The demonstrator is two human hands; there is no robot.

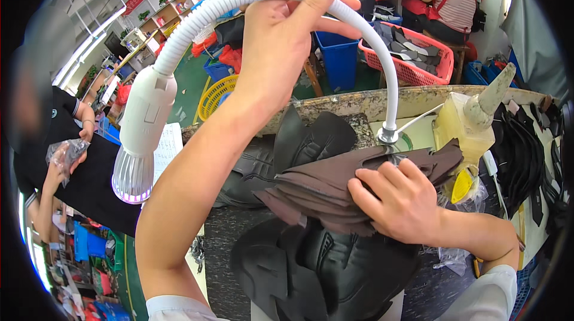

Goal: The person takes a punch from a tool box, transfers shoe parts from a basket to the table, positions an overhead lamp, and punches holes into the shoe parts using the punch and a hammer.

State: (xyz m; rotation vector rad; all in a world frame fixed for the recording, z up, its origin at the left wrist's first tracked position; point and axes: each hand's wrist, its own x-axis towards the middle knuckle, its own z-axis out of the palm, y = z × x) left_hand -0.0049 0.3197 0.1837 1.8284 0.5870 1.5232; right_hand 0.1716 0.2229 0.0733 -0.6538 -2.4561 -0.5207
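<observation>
Standing here watching: the left hand [290, 19] is curled round the bendy neck [206, 11] of a white lamp [148, 106], and the right hand [397, 198] is gripping a fanned-out stack of brown pieces [320, 186]. The stack's over the worktop [224, 261], among some black pieces [347, 267], with a yellowish bottle [460, 124] near its right end.
</observation>
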